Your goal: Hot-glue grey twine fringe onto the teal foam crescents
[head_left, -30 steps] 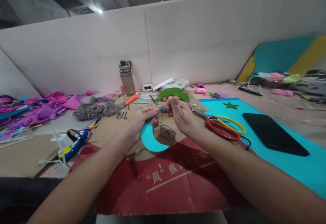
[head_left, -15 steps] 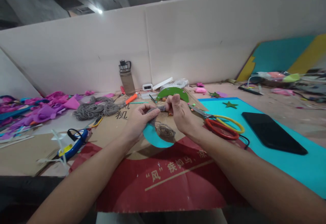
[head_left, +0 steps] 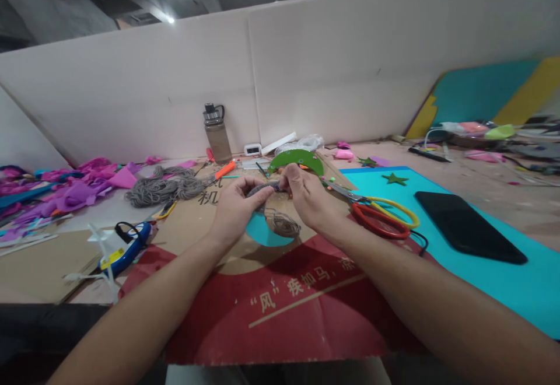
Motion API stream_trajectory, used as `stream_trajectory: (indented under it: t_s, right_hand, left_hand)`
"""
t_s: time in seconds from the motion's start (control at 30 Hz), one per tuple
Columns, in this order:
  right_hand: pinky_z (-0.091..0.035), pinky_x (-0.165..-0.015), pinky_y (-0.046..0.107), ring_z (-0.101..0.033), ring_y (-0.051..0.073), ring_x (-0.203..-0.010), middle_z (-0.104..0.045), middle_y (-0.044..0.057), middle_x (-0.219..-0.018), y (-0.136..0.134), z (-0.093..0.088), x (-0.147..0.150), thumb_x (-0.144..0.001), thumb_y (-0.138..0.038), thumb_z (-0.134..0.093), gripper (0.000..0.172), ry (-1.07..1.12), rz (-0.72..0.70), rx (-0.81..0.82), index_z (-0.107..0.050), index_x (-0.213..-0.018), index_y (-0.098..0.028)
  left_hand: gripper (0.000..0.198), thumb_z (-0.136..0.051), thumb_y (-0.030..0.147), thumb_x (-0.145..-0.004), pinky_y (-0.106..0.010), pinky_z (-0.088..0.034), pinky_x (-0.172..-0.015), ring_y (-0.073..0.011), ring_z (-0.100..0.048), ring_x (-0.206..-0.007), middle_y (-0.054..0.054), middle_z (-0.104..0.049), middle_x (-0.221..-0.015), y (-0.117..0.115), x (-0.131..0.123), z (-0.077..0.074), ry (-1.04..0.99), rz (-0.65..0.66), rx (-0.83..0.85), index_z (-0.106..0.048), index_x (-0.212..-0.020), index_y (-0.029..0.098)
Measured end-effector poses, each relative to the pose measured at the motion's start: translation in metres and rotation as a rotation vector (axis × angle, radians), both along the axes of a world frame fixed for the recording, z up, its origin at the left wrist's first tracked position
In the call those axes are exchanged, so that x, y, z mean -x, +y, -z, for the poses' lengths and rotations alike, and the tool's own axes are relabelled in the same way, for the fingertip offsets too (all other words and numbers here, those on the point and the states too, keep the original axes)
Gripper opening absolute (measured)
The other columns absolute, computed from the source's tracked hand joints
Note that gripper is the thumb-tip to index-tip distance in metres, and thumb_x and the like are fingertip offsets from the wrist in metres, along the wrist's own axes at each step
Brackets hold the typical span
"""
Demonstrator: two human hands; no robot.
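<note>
My left hand (head_left: 234, 207) and my right hand (head_left: 308, 195) meet above the cardboard, both pinched on a teal crescent-shaped cut-out (head_left: 262, 234) partly wrapped in grey twine. The wrapped upper end (head_left: 262, 188) runs between my fingertips. A loose coil of the grey twine (head_left: 282, 223) hangs below my hands over the crescent. Most of the crescent is hidden behind my left hand.
Red and yellow scissors (head_left: 378, 216) lie right of my hands on a teal sheet (head_left: 503, 280) with a black phone (head_left: 470, 235). A green crescent (head_left: 297, 159), a water bottle (head_left: 217, 134), a grey twine pile (head_left: 164, 188), a blue glue gun (head_left: 125, 248) and purple scraps (head_left: 65, 189) surround the cardboard (head_left: 289, 309).
Both hands have lifted slightly and drawn closer together. The teal crescent has turned, so less of it shows below my left hand, and the twine coil has shifted with it.
</note>
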State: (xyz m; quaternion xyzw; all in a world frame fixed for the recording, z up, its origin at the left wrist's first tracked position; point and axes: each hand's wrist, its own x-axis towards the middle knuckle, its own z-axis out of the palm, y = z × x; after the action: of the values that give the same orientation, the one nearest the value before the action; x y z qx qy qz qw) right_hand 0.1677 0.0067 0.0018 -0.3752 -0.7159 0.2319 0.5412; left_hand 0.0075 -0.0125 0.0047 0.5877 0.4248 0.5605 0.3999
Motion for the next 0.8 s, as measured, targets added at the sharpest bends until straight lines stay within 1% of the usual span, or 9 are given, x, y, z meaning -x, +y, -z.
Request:
stream_trajectory:
  t_s: [0.1,0.17,0.27,0.43,0.53,0.6,0.67,0.73,0.8]
  right_hand:
    - [-0.035,-0.067,0.030,-0.049,0.016,-0.072,-0.054,0.002,-0.077,0.000,0.001,-0.001,-0.100,-0.051,-0.031,0.041,0.016,0.044,-0.053,-0.051,-0.081,-0.021]
    - [-0.035,-0.068,0.030,-0.048,0.016,-0.072,-0.053,0.001,-0.075,-0.002,0.000,0.000,-0.099,-0.045,-0.040,0.034,-0.055,0.061,-0.103,-0.049,-0.076,-0.021]
    - [-0.033,-0.067,0.030,-0.045,0.016,-0.069,-0.050,0.000,-0.070,-0.005,-0.004,0.001,-0.097,-0.039,-0.046,0.033,-0.127,0.055,-0.121,-0.044,-0.069,-0.022]
    - [-0.035,-0.066,0.029,-0.047,0.015,-0.070,-0.054,0.001,-0.073,-0.002,-0.007,0.001,-0.099,-0.049,-0.034,0.040,-0.037,-0.022,-0.010,-0.050,-0.075,-0.021]
    - [-0.033,-0.061,0.028,-0.044,0.014,-0.065,-0.047,-0.002,-0.065,0.000,-0.005,0.004,-0.093,-0.049,-0.045,0.038,-0.044,-0.107,0.082,-0.048,-0.068,-0.021]
    - [-0.033,-0.059,0.027,-0.042,0.013,-0.062,-0.043,-0.003,-0.062,0.002,-0.002,0.005,-0.090,-0.047,-0.052,0.037,0.024,-0.105,0.127,-0.045,-0.065,-0.021]
    - [-0.032,-0.056,0.026,-0.039,0.012,-0.059,-0.042,-0.004,-0.062,0.005,0.001,0.005,-0.090,-0.049,-0.052,0.037,0.148,-0.058,0.147,-0.044,-0.066,-0.022]
    - [-0.031,-0.053,0.026,-0.036,0.012,-0.056,-0.041,-0.004,-0.062,0.009,0.005,0.004,-0.090,-0.053,-0.051,0.039,0.253,-0.017,0.155,-0.044,-0.068,-0.022]
    - [-0.030,-0.050,0.027,-0.034,0.012,-0.053,-0.041,-0.004,-0.063,0.013,0.007,0.002,-0.090,-0.057,-0.050,0.040,0.318,0.010,0.154,-0.044,-0.070,-0.023]
  left_hand:
    - [0.027,-0.080,0.037,-0.068,-0.023,-0.043,-0.062,-0.0107,-0.055,-0.065,0.000,-0.064,-0.074,0.000,0.000,-0.002,-0.030,-0.015,0.008,-0.067,-0.080,0.017]
    - [0.027,-0.081,0.036,-0.068,-0.023,-0.042,-0.062,-0.0108,-0.055,-0.066,-0.001,-0.065,-0.075,-0.001,0.000,-0.004,-0.028,-0.023,0.014,-0.069,-0.081,0.016]
    - [0.027,-0.082,0.035,-0.066,-0.023,-0.041,-0.061,-0.0108,-0.054,-0.065,-0.001,-0.065,-0.074,-0.002,0.000,-0.006,-0.006,-0.030,0.023,-0.071,-0.080,0.015]
    - [0.029,-0.081,0.036,-0.068,-0.023,-0.041,-0.058,-0.0106,-0.054,-0.062,-0.001,-0.065,-0.072,0.004,0.002,-0.003,-0.040,0.035,0.037,-0.068,-0.083,0.016]
    - [0.031,-0.083,0.035,-0.066,-0.023,-0.041,-0.058,-0.0116,-0.055,-0.062,0.000,-0.064,-0.070,0.005,0.004,-0.003,0.013,0.019,-0.010,-0.065,-0.083,0.017]
    - [0.030,-0.082,0.037,-0.068,-0.023,-0.043,-0.061,-0.0120,-0.056,-0.065,0.000,-0.064,-0.073,0.006,0.005,-0.004,0.001,0.012,-0.048,-0.065,-0.083,0.017]
    - [0.030,-0.076,0.044,-0.074,-0.024,-0.045,-0.069,-0.0132,-0.059,-0.073,-0.002,-0.066,-0.081,0.007,0.006,-0.004,-0.089,0.039,-0.068,-0.066,-0.086,0.018]
    - [0.035,-0.069,0.051,-0.079,-0.025,-0.046,-0.072,-0.0142,-0.060,-0.078,-0.003,-0.067,-0.087,0.010,0.008,-0.004,-0.184,0.039,-0.049,-0.067,-0.090,0.018]
    - [0.039,-0.068,0.055,-0.078,-0.025,-0.046,-0.069,-0.0143,-0.060,-0.079,-0.004,-0.067,-0.087,0.012,0.009,-0.004,-0.223,0.001,0.003,-0.068,-0.090,0.018]
